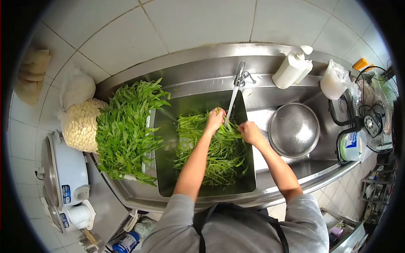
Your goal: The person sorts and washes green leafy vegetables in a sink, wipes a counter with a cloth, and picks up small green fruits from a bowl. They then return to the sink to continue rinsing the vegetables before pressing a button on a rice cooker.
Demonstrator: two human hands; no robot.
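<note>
Water runs from the faucet (239, 76) into the left sink basin (166, 177), where long green leafy stems (215, 164) lie. My left hand (216, 119) is closed on some of the greens, left of the water stream. Just right of the stream, my right hand (250, 132) grips the other side of the same bunch (228, 133), its fingers pressed together. A large heap of leafy greens (128, 126) rests on a white tray at the basin's left side.
A metal colander (294, 130) sits in the right basin. White pump bottles (291, 69), a plastic bag (334, 80), a fan (373, 120) and a tub (352, 146) stand to the right. On the left are a bag of pale pieces (82, 126) and a rice cooker (69, 168).
</note>
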